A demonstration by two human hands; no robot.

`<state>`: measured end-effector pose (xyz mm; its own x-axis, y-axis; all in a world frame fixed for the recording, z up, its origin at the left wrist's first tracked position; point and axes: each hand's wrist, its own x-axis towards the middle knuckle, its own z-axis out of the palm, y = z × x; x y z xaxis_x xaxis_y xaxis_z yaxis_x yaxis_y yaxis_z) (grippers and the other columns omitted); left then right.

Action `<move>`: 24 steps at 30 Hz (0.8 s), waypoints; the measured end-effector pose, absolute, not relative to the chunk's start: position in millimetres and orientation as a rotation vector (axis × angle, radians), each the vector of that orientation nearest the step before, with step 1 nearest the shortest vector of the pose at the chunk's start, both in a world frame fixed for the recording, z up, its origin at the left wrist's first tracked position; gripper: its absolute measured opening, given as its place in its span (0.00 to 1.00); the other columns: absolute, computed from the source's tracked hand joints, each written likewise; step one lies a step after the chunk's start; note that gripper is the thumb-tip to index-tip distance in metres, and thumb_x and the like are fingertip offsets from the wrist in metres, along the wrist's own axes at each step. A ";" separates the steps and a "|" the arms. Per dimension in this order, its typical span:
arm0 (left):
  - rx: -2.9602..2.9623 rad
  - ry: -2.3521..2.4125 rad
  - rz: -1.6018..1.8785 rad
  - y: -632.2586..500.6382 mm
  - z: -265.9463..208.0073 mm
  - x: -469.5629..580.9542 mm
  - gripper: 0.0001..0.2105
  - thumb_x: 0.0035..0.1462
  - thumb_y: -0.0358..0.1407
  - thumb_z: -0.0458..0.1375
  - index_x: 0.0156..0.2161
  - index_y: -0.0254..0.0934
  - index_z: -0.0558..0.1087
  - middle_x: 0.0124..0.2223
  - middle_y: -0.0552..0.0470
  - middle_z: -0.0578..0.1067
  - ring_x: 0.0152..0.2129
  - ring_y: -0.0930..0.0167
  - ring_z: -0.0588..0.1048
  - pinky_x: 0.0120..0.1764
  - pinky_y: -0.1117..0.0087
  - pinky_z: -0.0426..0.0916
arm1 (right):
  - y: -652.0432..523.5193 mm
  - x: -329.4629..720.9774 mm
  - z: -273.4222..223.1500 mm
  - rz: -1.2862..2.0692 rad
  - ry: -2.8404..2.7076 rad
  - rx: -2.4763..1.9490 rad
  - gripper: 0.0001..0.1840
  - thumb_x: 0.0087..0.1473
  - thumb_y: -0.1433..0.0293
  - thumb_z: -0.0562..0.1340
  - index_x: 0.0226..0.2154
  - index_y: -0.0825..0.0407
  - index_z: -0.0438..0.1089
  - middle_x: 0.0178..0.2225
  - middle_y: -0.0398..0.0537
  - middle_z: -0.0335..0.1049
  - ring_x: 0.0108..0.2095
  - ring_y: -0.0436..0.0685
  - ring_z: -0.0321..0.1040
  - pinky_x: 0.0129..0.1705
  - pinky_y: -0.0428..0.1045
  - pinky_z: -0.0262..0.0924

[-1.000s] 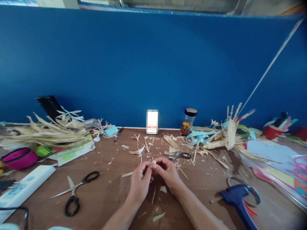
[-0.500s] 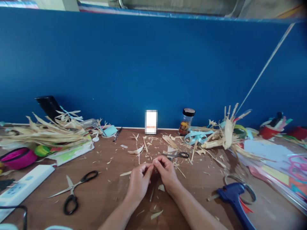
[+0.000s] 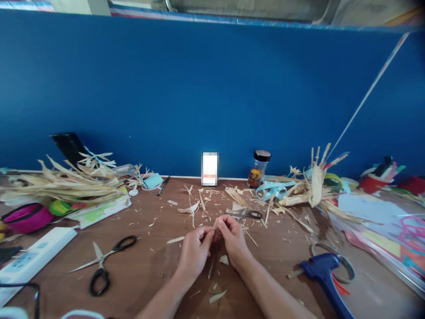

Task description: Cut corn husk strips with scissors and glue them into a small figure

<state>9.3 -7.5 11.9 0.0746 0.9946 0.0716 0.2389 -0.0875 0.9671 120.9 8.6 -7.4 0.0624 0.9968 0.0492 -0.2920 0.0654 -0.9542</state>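
My left hand [image 3: 195,247] and my right hand [image 3: 232,237] meet fingertip to fingertip above the middle of the brown table. Both are closed in a pinch on a small pale piece of dried husk [image 3: 215,225], mostly hidden by the fingers. Just beyond the right hand lies a pair of dark-handled scissors [image 3: 250,214]. Loose husk scraps [image 3: 217,297] are scattered under and around my wrists.
Open scissors [image 3: 101,261] and a white power strip [image 3: 36,261] lie at left. A blue glue gun [image 3: 323,270] rests at right. Husk piles [image 3: 66,186] flank the table; a jar [image 3: 257,170] and a bright, blurred-out screen [image 3: 210,169] stand by the blue partition [image 3: 166,88].
The fingertips have shifted slightly, and a little more of the pale piece shows between them. The things on the table stay where they were.
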 end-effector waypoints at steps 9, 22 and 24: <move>1.285 1.213 1.113 -6.2 6.7 7.3 0.14 0.48 0.44 0.54 0.31 0.33 0.72 0.21 0.55 0.70 0.11 0.80 0.59 0.15 0.78 0.52 | 8.9 123.4 -2.8 1.321 -1.018 -0.918 0.13 0.47 0.60 0.61 0.26 0.53 0.65 0.20 0.38 0.62 0.18 0.46 0.57 0.21 0.42 0.54; 0.958 1.025 1.107 -6.0 8.8 9.3 0.13 0.46 0.44 0.57 0.29 0.33 0.68 0.22 0.57 0.68 0.11 0.84 0.54 0.15 0.80 0.47 | 5.4 130.9 8.3 1.506 -1.114 -0.830 0.13 0.48 0.61 0.61 0.31 0.54 0.70 0.18 0.38 0.63 0.20 0.45 0.57 0.24 0.41 0.51; 0.920 1.008 1.065 -6.8 11.3 9.6 0.13 0.45 0.43 0.58 0.27 0.33 0.67 0.22 0.57 0.68 0.11 0.85 0.54 0.15 0.80 0.47 | 5.6 133.0 9.7 1.544 -1.133 -0.814 0.14 0.49 0.60 0.60 0.32 0.54 0.70 0.17 0.38 0.62 0.20 0.46 0.56 0.24 0.41 0.51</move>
<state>9.6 -6.8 11.3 0.1678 0.9662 -0.1958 -0.2485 0.2336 0.9400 133.0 5.6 9.7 -0.2607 0.9645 0.0430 -0.3309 -0.0474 -0.9425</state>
